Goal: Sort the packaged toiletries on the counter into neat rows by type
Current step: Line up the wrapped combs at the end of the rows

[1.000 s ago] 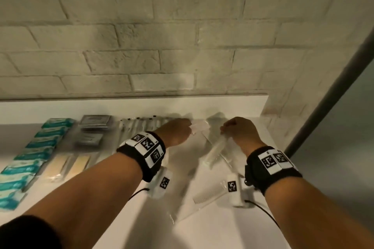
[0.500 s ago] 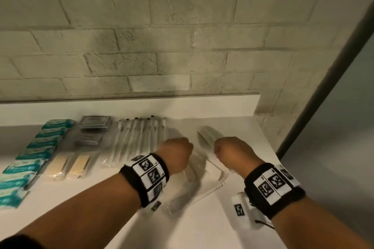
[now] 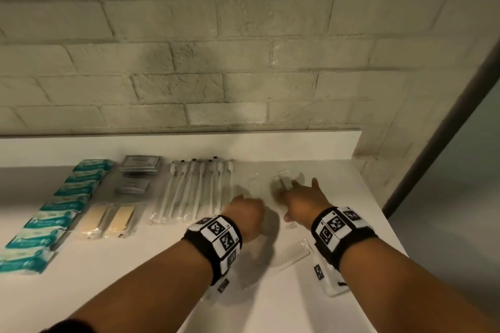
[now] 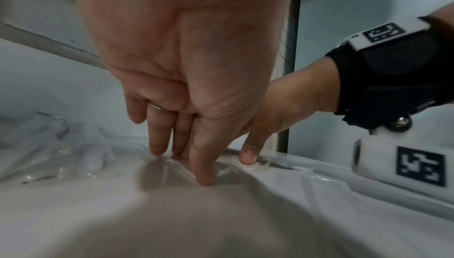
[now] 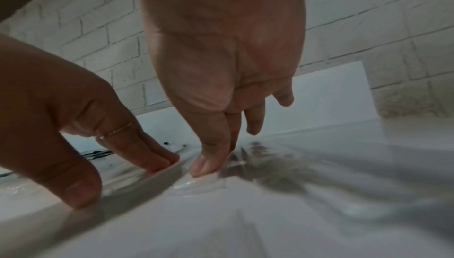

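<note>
While your hands pressed down, the rows lay sorted on the worktop [image 3: 108,286].
Teal packets [image 3: 54,213] and toothbrushes [image 3: 194,192] sat left; your left hand [image 3: 244,215] and right hand [image 3: 304,201] each kept a loose, straight-fingered grip, fingertips [image 4: 205,178] flattening clear wrapped packets [image 3: 280,184]; a comb [image 3: 290,256] lay beside your right wrist.

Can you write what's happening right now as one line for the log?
left hand: fingertips pressing clear packets | right hand: open, pressing same | comb packet: unsorted

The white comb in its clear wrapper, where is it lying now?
In the head view the white comb lies on the counter near the front, between the two wrists, closer to the right one.
</note>
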